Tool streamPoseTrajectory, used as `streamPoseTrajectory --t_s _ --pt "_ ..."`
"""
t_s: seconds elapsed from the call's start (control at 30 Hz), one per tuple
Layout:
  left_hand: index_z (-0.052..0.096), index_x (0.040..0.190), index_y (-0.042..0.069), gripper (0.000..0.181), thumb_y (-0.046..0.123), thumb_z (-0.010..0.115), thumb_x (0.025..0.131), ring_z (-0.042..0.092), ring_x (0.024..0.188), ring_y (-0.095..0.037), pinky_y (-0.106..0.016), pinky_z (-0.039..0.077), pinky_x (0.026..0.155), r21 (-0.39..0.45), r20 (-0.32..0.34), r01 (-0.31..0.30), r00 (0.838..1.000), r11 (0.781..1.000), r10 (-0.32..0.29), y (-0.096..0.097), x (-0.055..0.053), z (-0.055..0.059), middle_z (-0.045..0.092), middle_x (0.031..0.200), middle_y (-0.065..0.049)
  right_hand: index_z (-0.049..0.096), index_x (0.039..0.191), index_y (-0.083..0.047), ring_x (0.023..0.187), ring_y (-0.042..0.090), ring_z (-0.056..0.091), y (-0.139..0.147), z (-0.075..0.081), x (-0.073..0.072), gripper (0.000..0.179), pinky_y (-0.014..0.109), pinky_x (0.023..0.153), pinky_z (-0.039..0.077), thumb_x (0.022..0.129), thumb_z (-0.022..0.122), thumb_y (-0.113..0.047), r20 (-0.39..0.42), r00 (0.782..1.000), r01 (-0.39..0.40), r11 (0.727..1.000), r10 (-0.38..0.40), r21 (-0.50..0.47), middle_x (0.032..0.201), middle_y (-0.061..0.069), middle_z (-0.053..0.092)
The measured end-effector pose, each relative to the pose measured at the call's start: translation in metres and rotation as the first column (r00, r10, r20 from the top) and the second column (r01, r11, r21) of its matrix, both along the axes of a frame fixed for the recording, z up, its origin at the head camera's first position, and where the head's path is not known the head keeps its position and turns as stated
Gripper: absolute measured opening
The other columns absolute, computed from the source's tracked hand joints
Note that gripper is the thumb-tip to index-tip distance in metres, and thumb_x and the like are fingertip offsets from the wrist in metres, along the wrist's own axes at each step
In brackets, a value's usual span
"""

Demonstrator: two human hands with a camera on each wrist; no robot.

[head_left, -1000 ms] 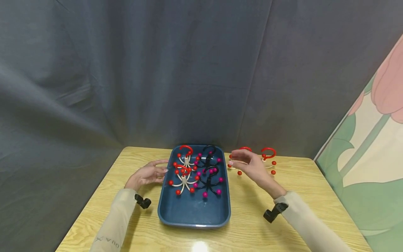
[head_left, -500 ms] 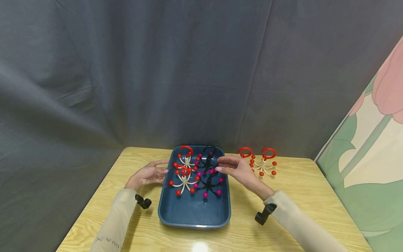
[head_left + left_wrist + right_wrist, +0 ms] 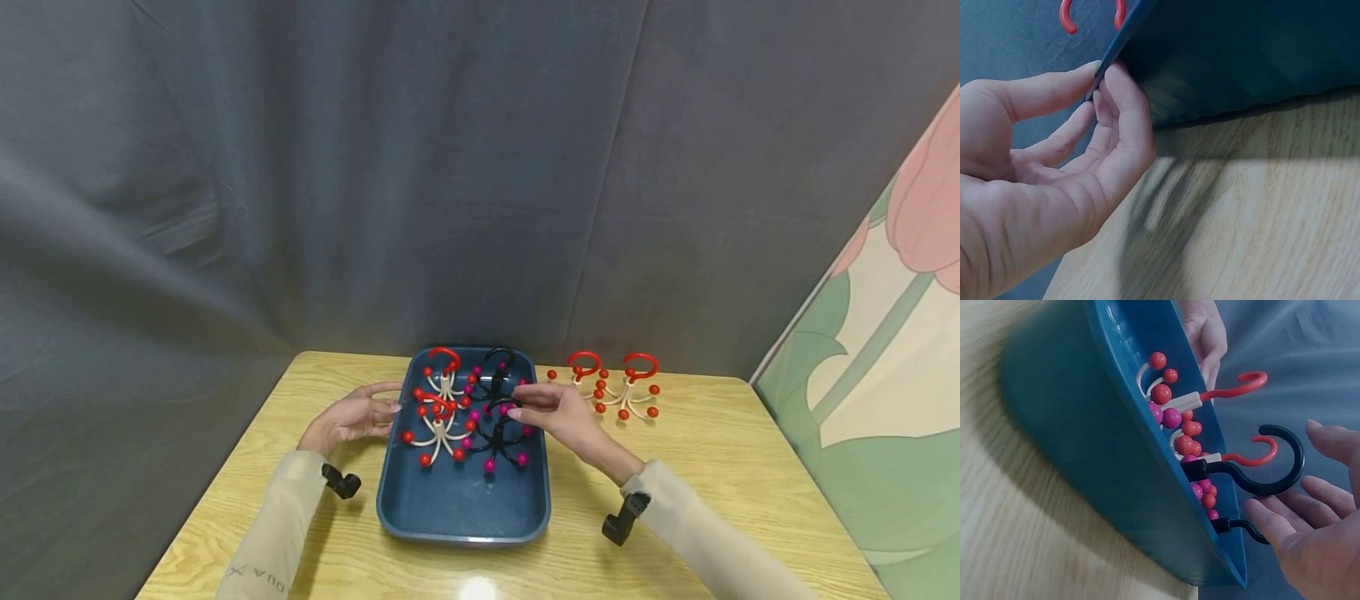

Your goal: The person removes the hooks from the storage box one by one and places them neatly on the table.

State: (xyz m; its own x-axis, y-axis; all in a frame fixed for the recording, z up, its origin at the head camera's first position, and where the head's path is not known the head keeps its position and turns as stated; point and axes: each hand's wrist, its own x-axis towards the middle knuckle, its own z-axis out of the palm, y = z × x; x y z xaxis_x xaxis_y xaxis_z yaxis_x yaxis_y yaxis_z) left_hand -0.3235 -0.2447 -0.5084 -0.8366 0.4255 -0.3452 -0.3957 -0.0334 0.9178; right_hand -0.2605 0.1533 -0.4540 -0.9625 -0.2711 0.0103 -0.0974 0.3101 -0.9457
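Two black, magenta-tipped octopus-style hangers (image 3: 498, 437) stand in the blue tray's (image 3: 461, 500) right half. The right hand (image 3: 557, 414) is at their hooks (image 3: 1244, 478), thumb and fingers parted, gripping neither. The left hand (image 3: 356, 415) pinches the tray's left rim (image 3: 387, 454). Two red-and-white hangers (image 3: 439, 431) fill its left half; two more (image 3: 628, 392) stand right of it.

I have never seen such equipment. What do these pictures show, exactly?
There is no machine: a person works bare-handed. The wide view comes from a head camera, the close ones from a black camera on each wrist. On the wooden table stands a blue tray with two red-hooked hangers and two black ones; two more red-hooked ones are outside it. The left hand pinches the tray's rim. The right hand is beside a black hook, not gripping it; whether they touch is unclear.
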Motion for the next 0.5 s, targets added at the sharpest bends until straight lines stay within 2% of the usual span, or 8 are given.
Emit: streamPoseTrajectory --t_s 0.13,0.33,0.5 --pt "0.031 0.163 0.005 0.065 0.001 0.058 0.104 0.071 0.090 -0.012 -0.028 0.061 0.075 -0.006 0.006 -0.001 1.000 1.000 0.001 0.001 -0.001 0.001 0.077 0.105 -0.001 0.072 0.133 -0.008 0.119 0.027 0.074 -0.002 -0.001 0.001 0.048 0.039 0.098 0.061 0.090 0.085 -0.025 -0.008 1.000 0.008 1.000 -0.008 0.017 0.132 0.015 0.074" --pt "0.030 0.163 0.005 0.066 0.001 0.059 0.104 0.071 0.090 -0.011 -0.029 0.061 0.076 -0.015 0.007 0.001 1.000 1.000 -0.001 0.000 -0.002 0.001 0.077 0.104 0.000 0.073 0.131 -0.004 0.112 0.026 0.076 -0.004 -0.007 0.000 0.043 0.035 0.092 0.063 0.092 0.082 -0.021 -0.064 0.998 -0.012 0.999 0.014 0.036 0.130 0.022 0.073" --pt "0.030 0.164 0.005 0.067 0.001 0.059 0.104 0.071 0.090 -0.011 -0.029 0.060 0.077 -0.024 0.004 0.002 1.000 1.000 -0.002 0.000 -0.001 0.002 0.076 0.107 0.000 0.075 0.128 -0.006 0.110 0.024 0.077 -0.008 -0.012 -0.001 0.037 0.030 0.088 0.063 0.093 0.081 -0.016 -0.086 0.996 -0.007 0.999 0.012 0.049 0.127 0.020 0.075"
